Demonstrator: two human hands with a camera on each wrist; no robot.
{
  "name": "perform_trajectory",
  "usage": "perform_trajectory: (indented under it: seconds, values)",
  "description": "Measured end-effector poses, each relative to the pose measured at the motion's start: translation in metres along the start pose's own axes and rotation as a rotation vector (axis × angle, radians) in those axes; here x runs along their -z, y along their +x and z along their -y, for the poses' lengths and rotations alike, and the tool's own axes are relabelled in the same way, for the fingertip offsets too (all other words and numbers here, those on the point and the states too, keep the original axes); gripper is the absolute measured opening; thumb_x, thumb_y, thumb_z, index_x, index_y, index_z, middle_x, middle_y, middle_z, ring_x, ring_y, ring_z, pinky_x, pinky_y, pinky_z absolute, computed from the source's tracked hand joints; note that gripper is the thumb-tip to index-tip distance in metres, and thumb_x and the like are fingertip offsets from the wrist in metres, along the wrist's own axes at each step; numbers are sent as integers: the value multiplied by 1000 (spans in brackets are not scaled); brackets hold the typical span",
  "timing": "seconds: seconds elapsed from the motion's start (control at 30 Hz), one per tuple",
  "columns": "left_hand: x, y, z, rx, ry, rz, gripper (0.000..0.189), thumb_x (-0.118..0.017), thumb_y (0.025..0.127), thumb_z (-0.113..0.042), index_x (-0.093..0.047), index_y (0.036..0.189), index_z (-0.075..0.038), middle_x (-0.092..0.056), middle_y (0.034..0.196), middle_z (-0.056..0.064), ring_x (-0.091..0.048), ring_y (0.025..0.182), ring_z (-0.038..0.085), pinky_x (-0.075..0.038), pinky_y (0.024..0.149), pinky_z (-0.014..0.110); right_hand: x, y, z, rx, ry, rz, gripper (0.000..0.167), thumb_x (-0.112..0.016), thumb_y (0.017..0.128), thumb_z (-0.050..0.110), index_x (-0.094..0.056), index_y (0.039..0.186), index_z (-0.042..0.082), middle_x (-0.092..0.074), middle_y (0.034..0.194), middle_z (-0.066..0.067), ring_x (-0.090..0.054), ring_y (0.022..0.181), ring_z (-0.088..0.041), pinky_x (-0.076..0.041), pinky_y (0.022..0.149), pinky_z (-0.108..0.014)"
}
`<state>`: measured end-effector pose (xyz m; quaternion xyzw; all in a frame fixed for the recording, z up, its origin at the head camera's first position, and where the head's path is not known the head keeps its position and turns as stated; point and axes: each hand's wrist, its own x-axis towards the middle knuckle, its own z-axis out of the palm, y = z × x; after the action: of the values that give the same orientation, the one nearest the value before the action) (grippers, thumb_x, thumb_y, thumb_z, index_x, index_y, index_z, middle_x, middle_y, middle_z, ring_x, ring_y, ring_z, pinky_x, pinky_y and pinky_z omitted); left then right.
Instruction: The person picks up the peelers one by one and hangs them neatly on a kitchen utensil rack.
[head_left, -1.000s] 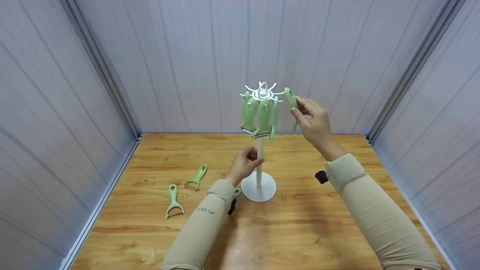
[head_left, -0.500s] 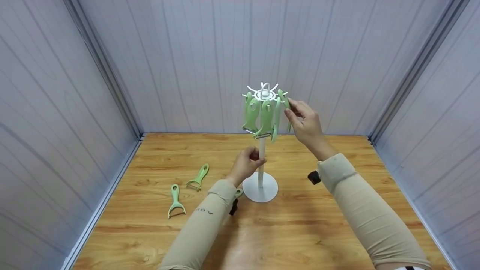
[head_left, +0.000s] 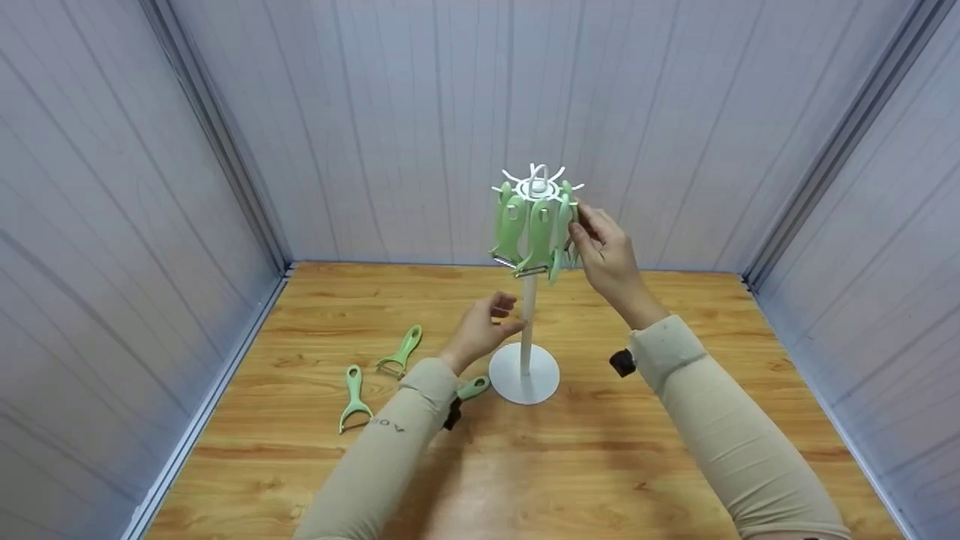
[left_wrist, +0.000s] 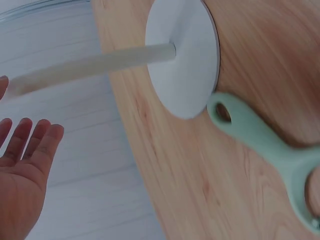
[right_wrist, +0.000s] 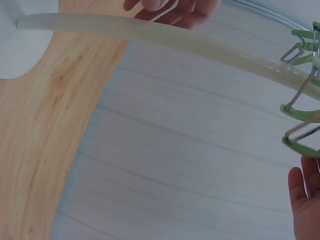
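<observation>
A white stand with a ring of hooks at its top holds several green peelers, hung by the holes in their handles. On the hook side toward the right, my right hand pinches another green peeler between thumb and fingers, its handle mostly behind the hand and a nearer peeler. Its blade end shows beside the fingers in the right wrist view. My left hand is beside the pole with fingers loosely spread, apart from the pole in the left wrist view.
Two green peelers, one upper and one lower, lie on the wooden table at left. A third peeler lies by the stand's round base, partly under my left forearm. Panel walls enclose the table.
My right hand has brought its peeler leftward onto the hook ring and slightly down. The left hand has loosened from the pole and drawn slightly left.
</observation>
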<state>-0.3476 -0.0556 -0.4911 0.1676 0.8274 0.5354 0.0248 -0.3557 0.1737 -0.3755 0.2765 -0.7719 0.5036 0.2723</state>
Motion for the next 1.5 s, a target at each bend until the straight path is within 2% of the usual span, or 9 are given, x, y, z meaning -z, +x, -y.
perform_trajectory:
  seconds: [0.33, 0.53, 0.67, 0.77, 0.87, 0.97, 1.07, 1.3, 1.5]
  values:
    - [46, -12, 8, -1, 107, -70, 44, -77, 101, -11, -65, 141, 4, -66, 145, 26, -63, 135, 45, -51, 115, 59, 1, -18, -5, -2, -14, -1, 42, -55, 111, -1, -55, 152, -10, -68, 126, -27, -67, 113, -22, -54, 98, -15]
    - [58, -27, 17, 51, 171, -12, 53, -79, 101, -18, -61, 148, 0, -61, 153, 23, -60, 139, 42, -51, 115, 56, -2, -40, -19, -53, -18, -9, 39, -55, 111, -2, -56, 149, -13, -69, 123, -29, -67, 112, -30, -51, 97, -14]
    - [57, -37, 24, 78, 221, 18, 61, -81, 100, -20, -57, 152, 0, -63, 150, 24, -63, 135, 42, -53, 113, 54, -10, -55, -30, -106, -16, -8, 37, -57, 111, 1, -59, 145, -13, -71, 121, -28, -69, 111, -34, -51, 96, -13]
    - [54, -43, 31, 95, 252, 37, 67, -82, 99, -20, -53, 155, 1, -64, 146, 26, -65, 131, 42, -54, 110, 55, -18, -65, -35, -157, -9, -1, 36, -61, 110, 3, -62, 143, -11, -71, 118, -25, -69, 109, -35, -54, 96, -18]
    - [51, -49, 39, 123, 260, 78, 71, -82, 99, -20, -48, 159, 1, -62, 148, 27, -63, 133, 43, -54, 109, 55, -29, -75, -39, -215, 9, 16, 40, -69, 106, 5, -63, 143, -10, -71, 120, -25, -69, 112, -38, -59, 101, -35]
    - [48, -56, 48, 144, 296, 117, 73, -82, 100, -22, -47, 160, 1, -62, 149, 25, -62, 134, 42, -54, 111, 55, -39, -84, -43, -273, 34, 41, 48, -77, 101, 5, -61, 144, -9, -70, 125, -26, -68, 119, -44, -56, 106, -56]
    - [47, -63, 55, 156, 339, 146, 73, -84, 98, -25, -50, 159, -1, -63, 149, 24, -63, 134, 41, -55, 110, 54, -49, -90, -46, -320, 53, 69, 54, -81, 97, 5, -60, 145, -9, -69, 129, -27, -66, 122, -47, -52, 109, -64]
    - [45, -72, 68, 122, 391, 198, 68, -86, 94, -22, -58, 149, 6, -67, 140, 29, -67, 125, 42, -57, 103, 56, -65, -92, -52, -370, 75, 107, 49, -83, 97, 9, -63, 139, -6, -70, 126, -29, -69, 120, -47, -55, 106, -64]
    - [37, -78, 79, 148, 466, 239, 65, -88, 93, -25, -62, 144, 5, -69, 136, 26, -67, 127, 42, -56, 106, 55, -79, -94, -60, -349, 75, 123, 42, -80, 99, 6, -67, 138, -4, -76, 114, -22, -75, 110, -40, -64, 95, -50]
